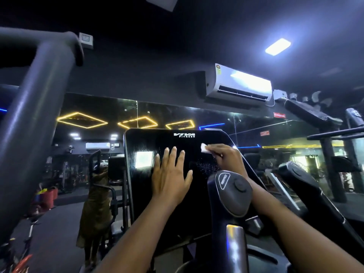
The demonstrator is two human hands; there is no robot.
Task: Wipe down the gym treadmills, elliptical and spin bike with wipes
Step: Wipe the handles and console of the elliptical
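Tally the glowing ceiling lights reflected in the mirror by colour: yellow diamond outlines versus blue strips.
Yellow diamond-shaped neon outlines: 3
Blue neon strips: 3
Total: 6

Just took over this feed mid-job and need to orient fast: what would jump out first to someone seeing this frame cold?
The glossy black console screen at centre, with both hands on it: the left hand pressed flat, fingers spread, and the right hand pinching a small white wipe against its upper right area. Next, the lit white air conditioner high on the dark wall, and a grey handlebar grip close in front, partly covering the right forearm.
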